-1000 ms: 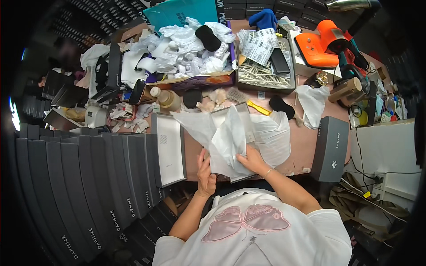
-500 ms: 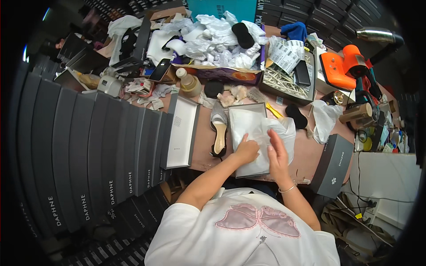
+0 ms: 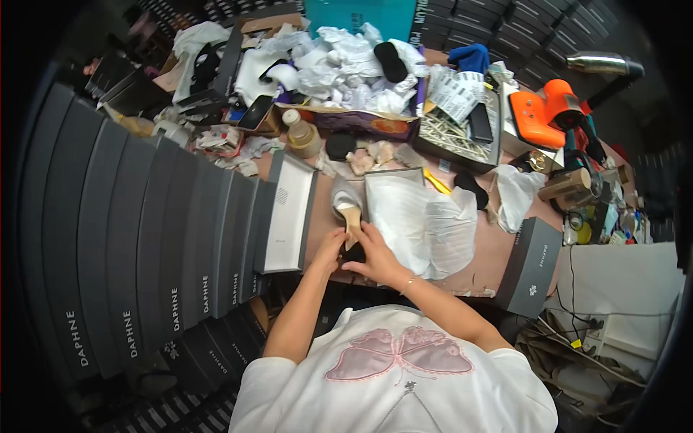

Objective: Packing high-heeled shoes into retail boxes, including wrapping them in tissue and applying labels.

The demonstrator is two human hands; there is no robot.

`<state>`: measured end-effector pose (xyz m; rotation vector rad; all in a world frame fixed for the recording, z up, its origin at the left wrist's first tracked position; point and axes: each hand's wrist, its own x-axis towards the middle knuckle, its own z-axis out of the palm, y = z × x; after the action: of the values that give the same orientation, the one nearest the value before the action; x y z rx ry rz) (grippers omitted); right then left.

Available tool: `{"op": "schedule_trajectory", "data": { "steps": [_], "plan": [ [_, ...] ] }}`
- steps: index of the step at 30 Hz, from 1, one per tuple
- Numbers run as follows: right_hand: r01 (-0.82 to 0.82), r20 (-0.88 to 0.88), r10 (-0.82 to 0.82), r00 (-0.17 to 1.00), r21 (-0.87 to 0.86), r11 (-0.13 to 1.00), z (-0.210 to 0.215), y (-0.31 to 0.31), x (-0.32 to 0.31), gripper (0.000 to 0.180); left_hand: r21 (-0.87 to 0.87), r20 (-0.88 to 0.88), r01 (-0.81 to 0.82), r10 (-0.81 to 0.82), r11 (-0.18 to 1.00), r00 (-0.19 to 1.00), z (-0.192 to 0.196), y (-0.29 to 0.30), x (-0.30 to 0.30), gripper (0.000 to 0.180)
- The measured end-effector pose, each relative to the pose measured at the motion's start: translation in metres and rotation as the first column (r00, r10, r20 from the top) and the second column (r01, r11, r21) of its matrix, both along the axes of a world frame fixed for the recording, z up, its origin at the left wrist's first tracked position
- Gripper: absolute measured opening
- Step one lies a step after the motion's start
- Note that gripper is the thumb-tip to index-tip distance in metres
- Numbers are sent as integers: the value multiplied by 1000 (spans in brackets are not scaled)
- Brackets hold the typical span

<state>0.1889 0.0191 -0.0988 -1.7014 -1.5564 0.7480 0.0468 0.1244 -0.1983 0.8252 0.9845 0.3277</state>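
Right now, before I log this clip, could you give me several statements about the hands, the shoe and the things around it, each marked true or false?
1. The left hand and right hand are both at the grey-toed shoe. True.
2. The shoe is boxed. False: it is left of the tissue-lined shoebox.
3. The white-lined lid lies left of the shoe. True.
4. Both wrists are bare. False: a bracelet circles the right one.
5. The pale-capped bottle stands upright. True.

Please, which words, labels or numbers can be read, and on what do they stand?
I copy no wording.
Left grey boxes: pale lettering, readable.
Right grey box: pale lettering, flower emblem.
Teal panel: print, too blurred.
Label sheets: too small.
White-lined lid: too small.
Shoe: none readable.
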Motion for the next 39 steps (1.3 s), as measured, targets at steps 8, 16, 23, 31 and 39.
{"op": "schedule_trajectory", "data": {
  "steps": [8, 16, 23, 31, 39],
  "plan": [
    [255, -329, -183, 926, 188, 949, 61, -51, 24, 36, 189, 303, 231, -281, 954, 911, 126, -61, 7, 75],
    [199, -346, -287, 893, -270, 942, 10, -117, 86, 46, 560, -380, 701, -616, 441, 690, 91, -42, 40, 36],
    [721, 243, -718, 652, 93, 687, 0, -130, 304, 79, 747, -664, 642, -246, -172, 706, 106, -26, 138, 45],
    [859, 420, -767, 485, -62, 508, -109, -151, 390, 27, 514, -840, 855, -239, -65, 487, 120, -16, 123, 72],
    [651, -802, -478, 357, -154, 744, 80, -87, 245, 28, 870, -326, 458, -486, 182, 811, 207, -79, 154, 96]
  ]
}}
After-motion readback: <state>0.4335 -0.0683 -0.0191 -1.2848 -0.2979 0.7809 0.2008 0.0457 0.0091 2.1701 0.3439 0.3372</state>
